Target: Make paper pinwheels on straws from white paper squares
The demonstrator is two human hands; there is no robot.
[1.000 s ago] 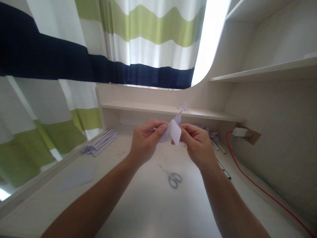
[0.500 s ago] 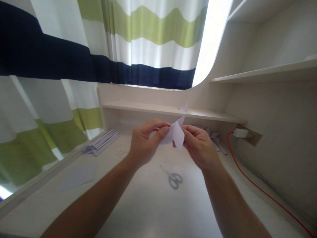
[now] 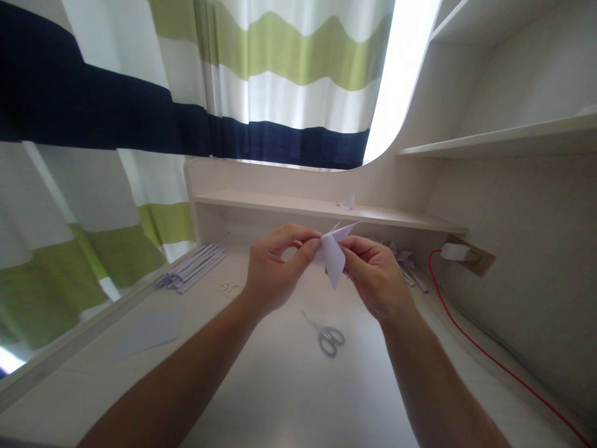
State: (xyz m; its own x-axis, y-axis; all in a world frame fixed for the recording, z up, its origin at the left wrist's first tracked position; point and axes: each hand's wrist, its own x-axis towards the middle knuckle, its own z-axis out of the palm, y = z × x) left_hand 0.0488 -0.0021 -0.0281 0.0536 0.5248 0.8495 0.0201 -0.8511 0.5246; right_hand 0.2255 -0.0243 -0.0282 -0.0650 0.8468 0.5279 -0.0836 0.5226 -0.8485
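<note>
Striped curtains [image 3: 261, 81] in white, green and navy are hung behind a pale worktop [image 3: 289, 386], over which a small folded paper piece [image 3: 332, 252] is held in the air between two hands. The left hand [image 3: 273, 267] is closed on the piece's left side, thumb and forefinger pinched together on it. The right hand [image 3: 377, 274] is closed on its right side in the same pinching grip, so that the piece is kept well above the worktop.

Several folds have already been made: a pointed flap is turned downward and thin points are seen sticking up to the right. The shape is judged to be only partly finished, since the fingers are set on a crease and the form is not recognisable. What is left cannot be told.

Scissors [image 3: 329, 339] are laid on the worktop below the hands, shut and untouched. A flat cut sheet [image 3: 149, 326] is seen at the left, with a bundle of paper strips [image 3: 191, 267] further back. More folded paper [image 3: 403, 258] is gathered near the right hand, and a small scrap [image 3: 346, 201] rests on the low shelf [image 3: 289, 204]. A red cable [image 3: 485, 354] is run from a wall socket [image 3: 459, 252] along the right edge.
</note>
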